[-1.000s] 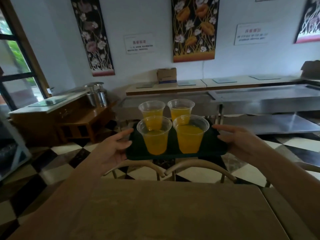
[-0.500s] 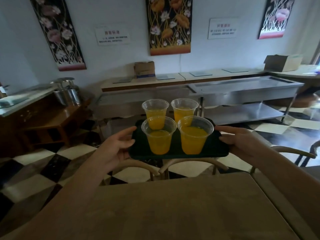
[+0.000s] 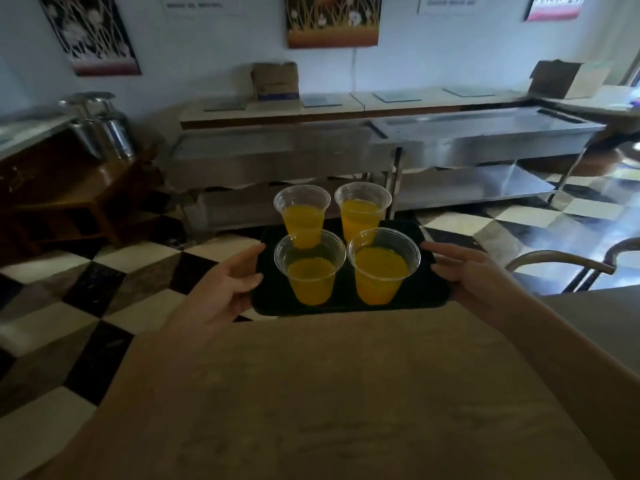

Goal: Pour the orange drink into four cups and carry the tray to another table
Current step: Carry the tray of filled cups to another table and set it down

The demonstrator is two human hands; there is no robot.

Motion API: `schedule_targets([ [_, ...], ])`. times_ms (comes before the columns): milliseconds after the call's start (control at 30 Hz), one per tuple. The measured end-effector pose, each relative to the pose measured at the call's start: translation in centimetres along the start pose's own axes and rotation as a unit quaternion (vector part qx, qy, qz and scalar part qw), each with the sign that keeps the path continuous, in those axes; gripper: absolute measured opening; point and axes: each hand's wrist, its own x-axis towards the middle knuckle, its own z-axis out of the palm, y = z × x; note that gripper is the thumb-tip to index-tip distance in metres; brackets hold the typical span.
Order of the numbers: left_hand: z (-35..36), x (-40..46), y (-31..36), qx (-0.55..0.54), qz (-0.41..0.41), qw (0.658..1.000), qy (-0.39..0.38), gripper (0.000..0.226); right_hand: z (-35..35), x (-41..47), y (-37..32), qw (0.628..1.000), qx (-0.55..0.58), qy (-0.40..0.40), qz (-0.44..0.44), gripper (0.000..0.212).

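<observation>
A dark green tray [image 3: 429,296] is held in the air above the far edge of a brown table [image 3: 329,403]. On it stand several clear plastic cups of orange drink, two in front [image 3: 311,275] [image 3: 381,271] and two behind [image 3: 303,216] [image 3: 360,213], all upright. My left hand [image 3: 221,289] grips the tray's left edge. My right hand [image 3: 474,275] grips its right edge, thumb over the rim.
Curved chair backs [image 3: 557,263] stand at the right beside another table corner [image 3: 595,313]. A long steel counter [image 3: 450,140] runs along the far wall. Metal pots [image 3: 100,129] sit on a wooden cabinet at left. The floor [image 3: 104,282] is chequered.
The view has swung right and tilted down. The tray stays level between both hands and now sits lower in view, over the table's far edge; the chairs in front are out of sight.
</observation>
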Motion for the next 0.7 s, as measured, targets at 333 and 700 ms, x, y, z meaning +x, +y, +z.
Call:
schedule_targets([
  [333,-1.2,-0.6,-11.0,0.034,-0.085,0.993,0.07,0.054,-0.7,1.4,9.7,0.996,-0.027,-0.004,0.089,0.046],
  [700,-2.9,-2.7,-25.9,0.019,-0.19,0.971,0.145,0.064,-2.8,1.0,23.7,0.976,-0.058,-0.008,0.208,0.049],
])
